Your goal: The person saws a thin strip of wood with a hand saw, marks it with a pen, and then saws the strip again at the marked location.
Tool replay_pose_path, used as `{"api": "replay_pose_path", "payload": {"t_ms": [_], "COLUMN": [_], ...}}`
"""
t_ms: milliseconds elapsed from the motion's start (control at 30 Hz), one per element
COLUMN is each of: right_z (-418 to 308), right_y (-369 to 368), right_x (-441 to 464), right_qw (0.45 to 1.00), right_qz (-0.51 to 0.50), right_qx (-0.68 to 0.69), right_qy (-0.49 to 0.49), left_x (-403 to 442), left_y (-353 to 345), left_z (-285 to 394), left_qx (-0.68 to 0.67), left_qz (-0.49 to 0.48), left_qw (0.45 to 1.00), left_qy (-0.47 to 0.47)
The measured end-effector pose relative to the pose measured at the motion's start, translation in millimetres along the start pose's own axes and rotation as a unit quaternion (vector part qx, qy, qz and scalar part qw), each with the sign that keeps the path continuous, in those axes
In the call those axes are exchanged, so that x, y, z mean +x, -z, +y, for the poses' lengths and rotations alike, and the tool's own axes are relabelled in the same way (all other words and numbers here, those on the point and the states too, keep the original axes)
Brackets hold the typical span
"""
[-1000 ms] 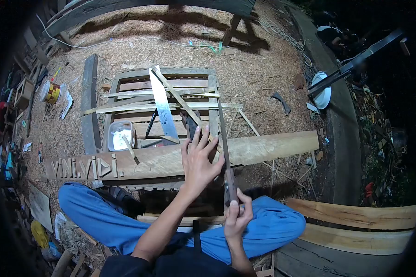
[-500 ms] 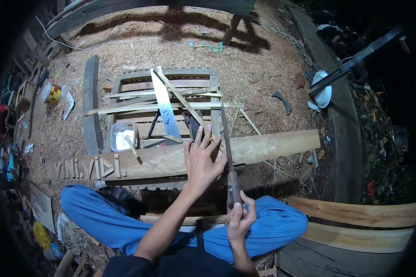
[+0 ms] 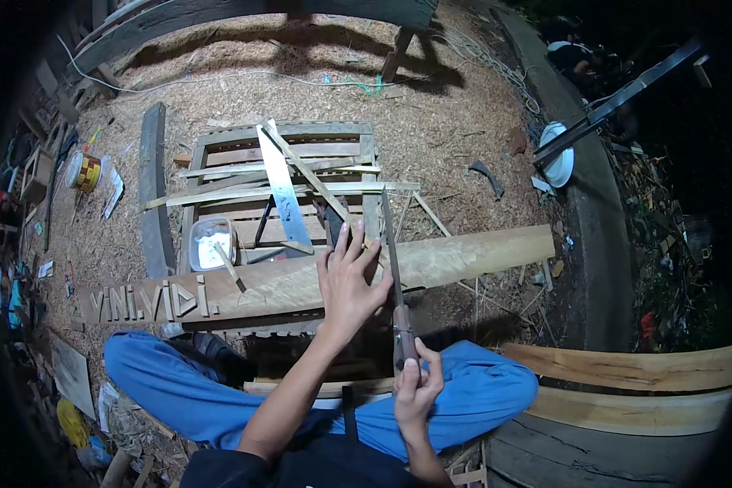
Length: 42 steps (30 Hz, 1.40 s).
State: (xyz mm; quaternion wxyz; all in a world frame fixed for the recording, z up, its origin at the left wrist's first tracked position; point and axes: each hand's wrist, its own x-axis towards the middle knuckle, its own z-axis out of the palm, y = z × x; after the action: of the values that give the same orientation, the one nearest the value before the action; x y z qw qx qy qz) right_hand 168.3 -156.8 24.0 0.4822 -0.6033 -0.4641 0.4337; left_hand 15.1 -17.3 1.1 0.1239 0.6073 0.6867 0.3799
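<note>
My left hand (image 3: 350, 285) lies palm down with fingers spread, pressing on the lower end of a thin wooden strip (image 3: 305, 169) over a long plank (image 3: 472, 254). In my right hand (image 3: 417, 389) is the handle of a handsaw (image 3: 403, 329), closed in my fingers. The narrow saw blade (image 3: 392, 248) points away from me, crossing the plank just right of my left thumb. Whether its teeth touch the strip is hard to see. Raised wooden letters (image 3: 150, 301) reading "VINI.VIDI." sit on the plank's left part.
Behind the plank, a slatted pallet (image 3: 285, 130) bears a wide metal blade (image 3: 281, 183) and several strips. A plastic tub (image 3: 212, 244) of white material holds a small stick. Boards (image 3: 626, 368) lie at my right. Another person (image 3: 569, 61) is at the upper right.
The whole view has shifted slightly. My left hand stays spread on the strip, and my right hand keeps its hold on the handsaw, with little visible movement.
</note>
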Motion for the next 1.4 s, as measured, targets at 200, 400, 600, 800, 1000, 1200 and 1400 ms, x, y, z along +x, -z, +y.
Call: {"api": "replay_pose_path", "payload": {"t_ms": [200, 400, 600, 800, 1000, 1200, 1400], "right_z": [2.4, -0.7, 4.7, 4.3, 2.6, -2.1, 4.7], "right_y": [-4.8, -16.4, -3.9, 0.7, -4.3, -15.4, -6.1], "right_x": [8.1, 22.4, 2.5, 1.9, 4.1, 23.1, 14.2], "right_qw": [1.000, 0.999, 0.999, 0.999, 0.999, 0.999, 0.999], "right_qz": [0.008, 0.016, 0.006, 0.003, 0.008, 0.013, 0.001], "right_qx": [-0.007, 0.013, -0.021, -0.018, -0.014, -0.023, -0.007], "right_qy": [0.028, 0.032, 0.034, 0.035, 0.031, 0.041, 0.035], "left_x": [-4.4, -2.5, -2.1, -1.6, -3.2, -3.6, -2.5], "left_y": [0.3, -2.6, -1.3, -0.6, -1.1, -2.9, -1.3], "left_z": [-1.7, -2.3, -1.7, -1.9, -4.0, -4.1, -3.4], "left_qx": [0.000, 0.002, 0.010, 0.005, -0.007, 0.006, 0.007], "left_qz": [-0.004, 0.002, -0.016, -0.008, -0.004, -0.002, -0.008], "left_qw": [1.000, 1.000, 1.000, 1.000, 1.000, 1.000, 1.000], "left_qy": [-0.001, -0.004, 0.009, 0.007, -0.011, -0.004, -0.003]}}
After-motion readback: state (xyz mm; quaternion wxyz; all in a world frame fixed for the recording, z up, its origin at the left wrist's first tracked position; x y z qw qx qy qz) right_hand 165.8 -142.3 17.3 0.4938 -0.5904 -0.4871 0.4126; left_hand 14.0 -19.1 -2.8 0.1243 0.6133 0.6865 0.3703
